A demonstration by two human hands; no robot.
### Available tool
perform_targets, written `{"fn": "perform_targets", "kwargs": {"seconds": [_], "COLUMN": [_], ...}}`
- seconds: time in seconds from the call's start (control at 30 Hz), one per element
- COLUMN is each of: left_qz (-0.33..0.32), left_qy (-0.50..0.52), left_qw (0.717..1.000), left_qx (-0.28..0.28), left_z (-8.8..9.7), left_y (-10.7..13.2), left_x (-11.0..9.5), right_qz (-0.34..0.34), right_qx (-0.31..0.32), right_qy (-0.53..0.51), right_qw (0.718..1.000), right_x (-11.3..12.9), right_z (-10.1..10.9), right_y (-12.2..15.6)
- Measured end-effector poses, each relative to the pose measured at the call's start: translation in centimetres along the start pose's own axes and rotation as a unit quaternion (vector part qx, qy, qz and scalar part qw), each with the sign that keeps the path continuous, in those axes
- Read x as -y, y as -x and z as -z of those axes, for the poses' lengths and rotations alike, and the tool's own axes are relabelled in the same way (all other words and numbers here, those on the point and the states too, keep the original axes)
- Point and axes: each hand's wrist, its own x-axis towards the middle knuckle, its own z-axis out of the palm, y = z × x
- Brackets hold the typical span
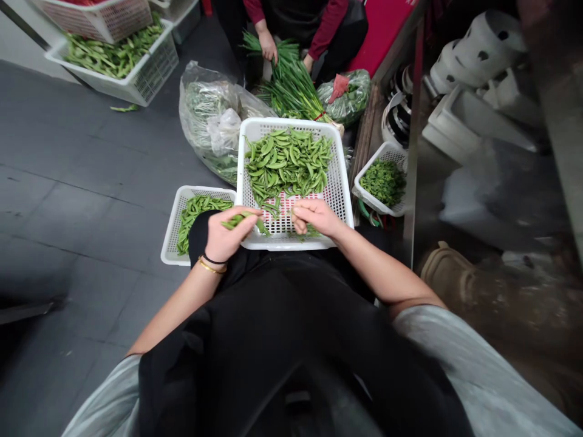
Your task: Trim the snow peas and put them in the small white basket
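A white perforated basket (342,176) rests on my lap, with a heap of green pea pods (289,161) in its far part. My left hand (228,227) is closed around several pea pods (237,220) above the basket's near left edge. Over the near right part, my right hand (319,216) has its fingers pinched together; whatever may be between the fingertips is too small to make out. Below and left of my left hand stands a second white basket (170,243) holding more pods (199,212).
Opposite me, a person's hand (268,45) handles a bunch of long green stalks (291,79). A plastic bag of greens (204,115) lies beside the basket. A small basket of leafy greens (382,182) stands right, near a metal shelf post (412,152). Stacked baskets (150,73) stand far left.
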Motion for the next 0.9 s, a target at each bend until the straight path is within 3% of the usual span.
{"fn": "perform_targets", "kwargs": {"seconds": [0.07, 0.1, 0.17, 0.23, 0.27, 0.33, 0.4, 0.47, 0.53, 0.63, 0.73, 0.9], "left_qz": [0.006, 0.017, 0.061, 0.123, 0.152, 0.187, 0.197, 0.195, 0.202, 0.217, 0.226, 0.199], "left_qy": [0.098, 0.148, 0.230, 0.276, 0.288, 0.299, 0.309, 0.317, 0.305, 0.239, 0.171, 0.167], "left_qw": [0.993, 0.985, 0.969, 0.953, 0.945, 0.936, 0.930, 0.927, 0.929, 0.945, 0.959, 0.965], "left_qx": [-0.073, -0.084, -0.066, -0.030, -0.014, 0.004, 0.020, 0.041, 0.059, 0.043, 0.020, 0.023], "left_z": [1.0, 1.5, 2.2, 2.4, 2.4, 2.3, 2.3, 2.5, 2.6, 2.1, 0.4, -2.3], "left_y": [-0.7, -1.1, -1.8, -2.1, -2.2, -2.1, -1.8, -1.5, -1.2, -0.8, -0.7, -0.8], "left_x": [0.9, 1.4, 2.3, 2.9, 3.0, 3.1, 3.0, 2.7, 2.6, 3.1, 4.1, 4.5], "right_qz": [-0.080, -0.128, -0.195, -0.195, -0.173, -0.147, -0.172, -0.188, -0.195, -0.179, -0.111, -0.002], "right_qx": [0.014, 0.039, 0.081, 0.095, 0.100, 0.121, 0.157, 0.176, 0.180, 0.157, 0.102, 0.000], "right_qy": [0.101, 0.189, 0.384, 0.522, 0.549, 0.539, 0.522, 0.512, 0.512, 0.517, 0.508, 0.489], "right_qw": [0.992, 0.973, 0.899, 0.825, 0.812, 0.820, 0.821, 0.820, 0.817, 0.822, 0.848, 0.872], "right_x": [-1.6, -2.4, -3.5, -4.4, -4.8, -5.5, -6.2, -6.7, -6.6, -4.9, -2.0, 1.2], "right_z": [2.1, 2.9, 3.5, 2.2, 0.9, -2.2, -5.0, -6.6, -6.4, -4.4, -2.9, -3.4], "right_y": [0.0, -0.1, -0.9, -2.6, -3.8, -6.5, -8.9, -10.5, -10.9, -9.6, -7.0, -3.0]}}
